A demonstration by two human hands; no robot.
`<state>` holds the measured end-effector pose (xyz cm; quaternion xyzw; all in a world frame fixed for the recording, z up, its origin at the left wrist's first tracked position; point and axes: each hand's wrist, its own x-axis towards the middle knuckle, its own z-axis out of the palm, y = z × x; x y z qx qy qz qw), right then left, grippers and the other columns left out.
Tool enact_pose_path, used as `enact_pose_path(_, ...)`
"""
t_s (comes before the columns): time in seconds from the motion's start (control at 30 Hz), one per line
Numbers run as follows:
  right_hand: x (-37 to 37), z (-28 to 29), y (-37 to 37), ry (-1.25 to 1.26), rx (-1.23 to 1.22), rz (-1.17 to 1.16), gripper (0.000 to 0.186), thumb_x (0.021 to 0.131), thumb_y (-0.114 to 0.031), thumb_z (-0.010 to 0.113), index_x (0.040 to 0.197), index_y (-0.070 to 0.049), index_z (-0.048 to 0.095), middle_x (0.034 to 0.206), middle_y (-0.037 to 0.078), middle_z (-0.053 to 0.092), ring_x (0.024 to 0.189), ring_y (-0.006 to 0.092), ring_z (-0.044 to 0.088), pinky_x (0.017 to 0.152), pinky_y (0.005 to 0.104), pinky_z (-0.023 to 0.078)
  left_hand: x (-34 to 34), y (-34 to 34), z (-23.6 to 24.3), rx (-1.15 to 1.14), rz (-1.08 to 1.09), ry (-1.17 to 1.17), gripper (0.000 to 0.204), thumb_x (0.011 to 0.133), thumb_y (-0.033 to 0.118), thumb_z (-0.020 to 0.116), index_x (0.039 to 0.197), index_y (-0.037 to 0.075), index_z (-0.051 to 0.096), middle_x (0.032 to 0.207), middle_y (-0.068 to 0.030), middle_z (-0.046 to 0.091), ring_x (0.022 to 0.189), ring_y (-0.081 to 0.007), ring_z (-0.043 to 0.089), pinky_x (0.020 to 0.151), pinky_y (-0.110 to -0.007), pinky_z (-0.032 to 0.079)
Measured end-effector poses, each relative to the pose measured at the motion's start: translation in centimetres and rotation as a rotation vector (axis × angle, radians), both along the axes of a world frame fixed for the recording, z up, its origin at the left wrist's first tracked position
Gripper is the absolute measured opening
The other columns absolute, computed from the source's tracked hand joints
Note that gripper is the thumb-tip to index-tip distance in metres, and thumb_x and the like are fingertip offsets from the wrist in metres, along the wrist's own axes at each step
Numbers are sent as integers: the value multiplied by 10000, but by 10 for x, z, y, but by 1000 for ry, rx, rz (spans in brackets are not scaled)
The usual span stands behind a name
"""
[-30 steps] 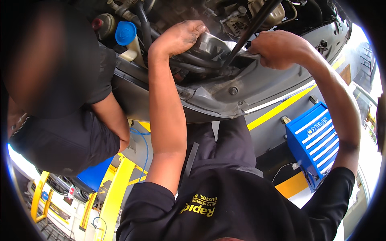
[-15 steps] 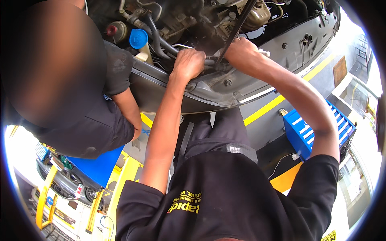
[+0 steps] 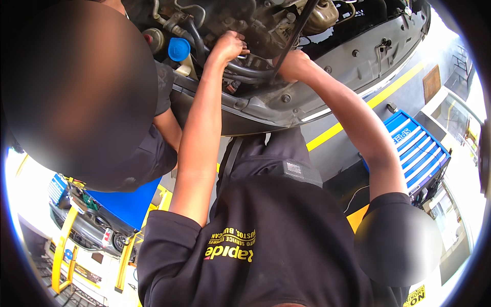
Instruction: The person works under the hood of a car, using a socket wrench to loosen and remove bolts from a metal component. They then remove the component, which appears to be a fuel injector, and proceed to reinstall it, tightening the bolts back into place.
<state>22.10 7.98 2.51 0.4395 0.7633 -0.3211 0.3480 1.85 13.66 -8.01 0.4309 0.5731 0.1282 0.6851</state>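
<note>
My left hand (image 3: 229, 47) is raised in the engine bay near black hoses (image 3: 245, 71), right of a blue reservoir cap (image 3: 179, 49). Its fingers are curled; anything inside them is too hidden to name. My right hand (image 3: 292, 65) is lower and further right, closed beside the slanted dark prop rod (image 3: 293, 40), with its fingertips out of sight among the parts. A metal canister (image 3: 323, 15) sits above it. The car's grey front panel (image 3: 327, 89) runs below both hands.
A co-worker in dark clothes (image 3: 133, 158) leans close on my left. Behind them are a blue-topped cart (image 3: 128, 204), yellow lift posts (image 3: 64, 245) and a car (image 3: 84, 230). A blue tool cabinet (image 3: 417, 148) stands at right, beside a yellow floor line (image 3: 368, 105).
My left hand dropped toward the hoses half a second ago and is now higher again. My right hand has shifted leftward. The view has moved, and the co-worker appears closer in.
</note>
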Motion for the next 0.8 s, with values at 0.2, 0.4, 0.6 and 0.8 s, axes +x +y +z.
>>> enact_pose_path(0.2, -21, -47, 1, -55, -41, 15, 431, 772, -51, 763, 1199, -111, 786, 1162, 111, 781, 1077, 308, 758, 823, 482, 608, -7, 11, 6, -248, 88, -80, 430, 1042, -18, 461, 1443, -171, 458, 1477, -365, 510, 1402, -412, 531, 1209, -457, 438)
enact_pose_path(0.4, -23, -95, 10, -42, -137, -80, 417, 785, -101, 776, 1201, -125, 770, 1099, 86, 772, 1008, 337, 744, 850, 577, 562, -4, 20, -7, -342, 24, -61, 452, 1039, -20, 475, 1477, -127, 453, 1523, -317, 498, 1444, -380, 494, 1223, -437, 416)
enact_pose_path(0.6, -46, -80, 28, -28, -287, -156, 295, 809, -225, 742, 1055, -65, 777, 966, 108, 752, 802, 284, 720, 681, 494, 567, 13, 31, -56, 223, -893, 493, 503, 887, 60, 571, 1377, 62, 687, 1374, -239, 665, 1252, -355, 661, 1071, -426, 499)
enact_pose_path(0.8, 7, -21, 34, 212, -371, -566, 451, 722, -307, 703, 969, 67, 749, 843, 183, 731, 765, 307, 707, 683, 446, 575, 18, 24, -82, 41, -1067, 664, 494, 932, 109, 573, 1421, 98, 639, 1454, -206, 622, 1342, -400, 594, 1124, -474, 476)
